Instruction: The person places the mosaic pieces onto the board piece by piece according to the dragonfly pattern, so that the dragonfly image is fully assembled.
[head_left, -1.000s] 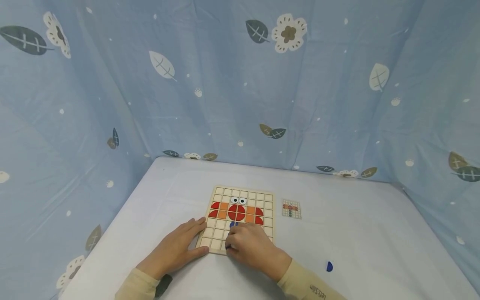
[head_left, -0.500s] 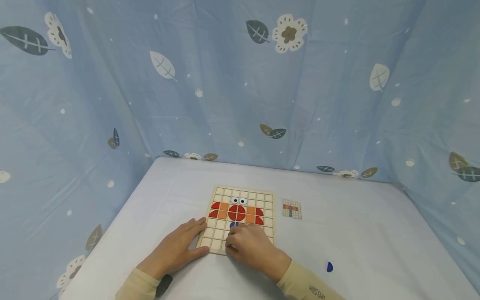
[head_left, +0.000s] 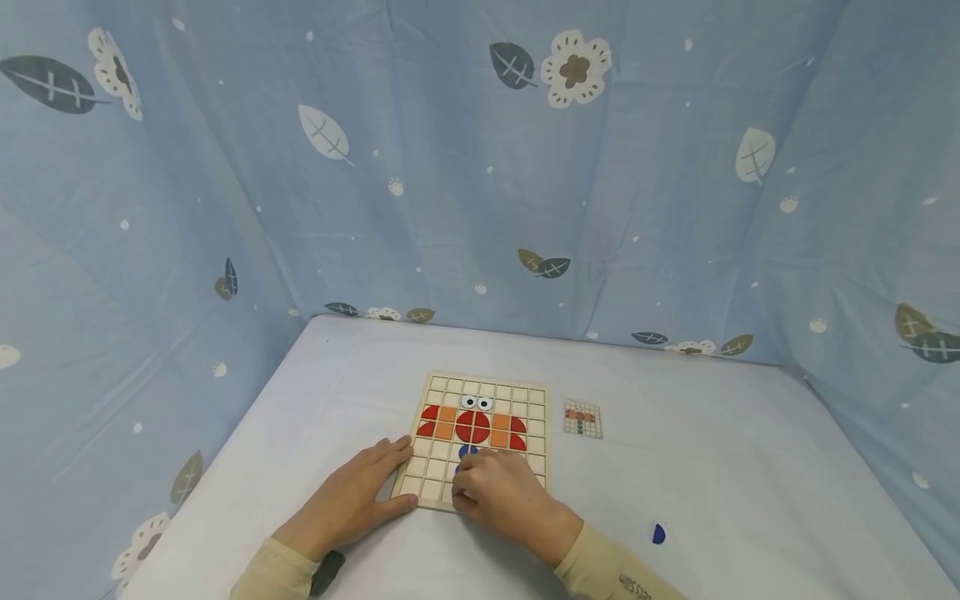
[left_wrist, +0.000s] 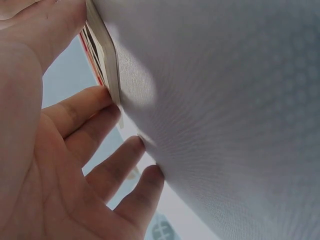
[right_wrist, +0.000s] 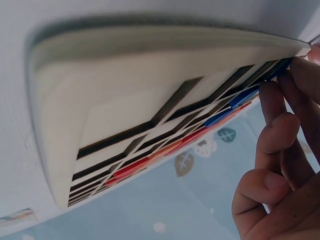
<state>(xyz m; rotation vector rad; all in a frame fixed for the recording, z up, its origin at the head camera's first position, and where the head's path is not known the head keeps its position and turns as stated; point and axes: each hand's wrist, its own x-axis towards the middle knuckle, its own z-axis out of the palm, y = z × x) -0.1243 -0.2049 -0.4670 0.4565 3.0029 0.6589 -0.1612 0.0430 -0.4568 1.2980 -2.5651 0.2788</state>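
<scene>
A pale wooden grid board (head_left: 420,467) lies on the white cloth, with red quarter-round pieces (head_left: 472,427), orange squares (head_left: 501,429) and two eye tiles (head_left: 477,403) set in its cells. My left hand (head_left: 356,492) rests at the board's left edge, fingers extended, fingertips and thumb against the rim. My right hand (head_left: 506,496) is over the lower middle of the board. Its thumb and fingertips pinch a small blue piece (right_wrist: 284,65) low at the grid, largely hidden by the fingers. Other blue pieces (head_left: 468,452) sit just beyond those fingers, below the red circle.
To the board's right lies a small pattern card (head_left: 582,417) with a matching picture. One loose blue rounded piece (head_left: 659,533) is on the cloth (head_left: 720,467) at the front right. A blue patterned curtain (head_left: 465,167) surrounds the table's back and sides.
The dark blue piece seen at the right fingertips a second ago has gone down out of sight in the head view. More blue shows beside the right fingers. The left hand stays put.
</scene>
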